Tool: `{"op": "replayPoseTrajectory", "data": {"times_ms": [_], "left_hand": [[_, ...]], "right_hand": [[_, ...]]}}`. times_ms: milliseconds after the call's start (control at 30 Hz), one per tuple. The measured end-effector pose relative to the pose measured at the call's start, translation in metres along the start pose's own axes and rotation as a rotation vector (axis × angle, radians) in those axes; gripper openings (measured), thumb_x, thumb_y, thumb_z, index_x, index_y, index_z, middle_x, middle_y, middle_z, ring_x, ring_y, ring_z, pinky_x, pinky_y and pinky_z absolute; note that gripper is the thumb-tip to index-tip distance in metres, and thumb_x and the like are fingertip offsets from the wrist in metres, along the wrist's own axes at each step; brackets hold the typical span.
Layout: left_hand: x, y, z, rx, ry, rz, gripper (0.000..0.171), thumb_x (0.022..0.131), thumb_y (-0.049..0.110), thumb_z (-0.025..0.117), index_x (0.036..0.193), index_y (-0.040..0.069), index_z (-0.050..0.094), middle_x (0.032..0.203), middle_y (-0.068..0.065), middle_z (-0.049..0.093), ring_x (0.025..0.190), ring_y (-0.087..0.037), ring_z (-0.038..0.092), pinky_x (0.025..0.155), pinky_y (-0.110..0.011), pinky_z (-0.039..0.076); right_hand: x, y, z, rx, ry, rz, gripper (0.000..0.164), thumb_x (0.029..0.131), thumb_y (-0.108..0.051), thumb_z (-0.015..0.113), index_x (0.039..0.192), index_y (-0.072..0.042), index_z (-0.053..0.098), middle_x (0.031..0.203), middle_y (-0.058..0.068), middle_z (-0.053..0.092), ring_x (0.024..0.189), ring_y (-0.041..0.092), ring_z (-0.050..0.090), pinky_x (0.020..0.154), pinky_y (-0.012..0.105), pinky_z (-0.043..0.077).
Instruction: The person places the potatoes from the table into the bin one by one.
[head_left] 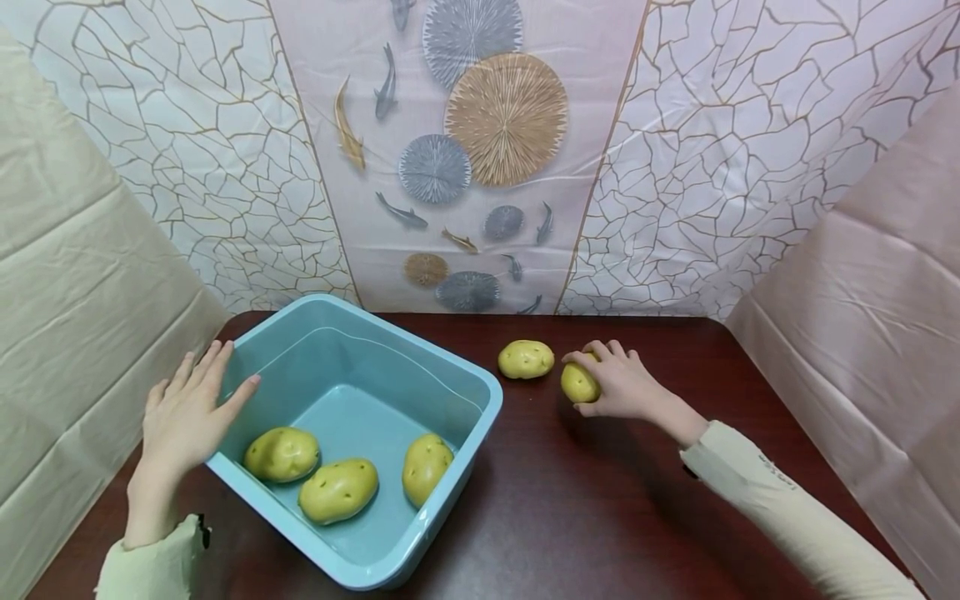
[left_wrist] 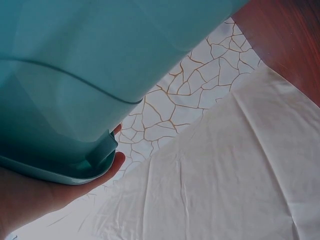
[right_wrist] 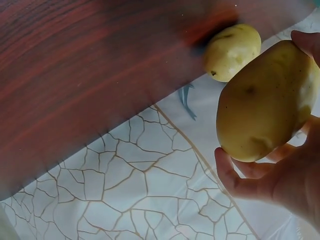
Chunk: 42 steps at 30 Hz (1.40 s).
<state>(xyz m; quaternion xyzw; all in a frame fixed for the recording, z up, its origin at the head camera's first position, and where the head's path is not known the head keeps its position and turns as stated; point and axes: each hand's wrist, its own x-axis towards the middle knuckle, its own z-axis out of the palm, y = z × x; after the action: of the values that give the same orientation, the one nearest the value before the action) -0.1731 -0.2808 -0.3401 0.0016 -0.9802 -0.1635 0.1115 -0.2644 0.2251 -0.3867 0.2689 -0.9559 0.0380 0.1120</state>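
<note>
Gripping a yellow, oval, smooth-skinned potato (head_left: 578, 384) between thumb and fingers, the right hand (head_left: 618, 385) has a second yellow oval potato (head_left: 526, 359) just to its left on the glossy red-brown table (head_left: 577, 508). Spread wide, the left hand (head_left: 186, 417) touches the rim of a light-blue square plastic basin (head_left: 390, 367), which stands between the hands with three more yellow potatoes (head_left: 338, 490) inside

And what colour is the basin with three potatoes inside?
Light blue; the basin shows best in the head view.
</note>
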Motion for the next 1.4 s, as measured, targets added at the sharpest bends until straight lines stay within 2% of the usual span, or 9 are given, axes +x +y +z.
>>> {"op": "replayPoseTrajectory", "data": {"times_ms": [933, 1400], "left_hand": [[0.000, -0.001, 0.000, -0.001, 0.005, 0.007, 0.071, 0.092, 0.051, 0.029, 0.143, 0.006, 0.011, 0.147, -0.023, 0.013, 0.135, -0.045, 0.005, 0.095, -0.067, 0.007], [0.000, 0.000, 0.000, 0.001, 0.002, 0.005, 0.071, 0.092, 0.051, 0.029, 0.143, 0.006, 0.011, 0.147, -0.024, 0.012, 0.134, -0.045, 0.005, 0.095, -0.067, 0.007]], "right_hand": [[-0.003, -0.018, -0.024, 0.007, 0.015, -0.067, 0.065, 0.056, -0.043, 0.076, 0.114, -0.027, 0.054, 0.106, 0.001, 0.051, 0.094, 0.023, 0.044, 0.066, 0.033, 0.033], [-0.001, -0.024, -0.041, -0.008, 0.022, -0.094, 0.066, 0.055, -0.043, 0.076, 0.115, -0.025, 0.054, 0.106, 0.002, 0.051, 0.094, 0.022, 0.044, 0.066, 0.033, 0.034]]}}
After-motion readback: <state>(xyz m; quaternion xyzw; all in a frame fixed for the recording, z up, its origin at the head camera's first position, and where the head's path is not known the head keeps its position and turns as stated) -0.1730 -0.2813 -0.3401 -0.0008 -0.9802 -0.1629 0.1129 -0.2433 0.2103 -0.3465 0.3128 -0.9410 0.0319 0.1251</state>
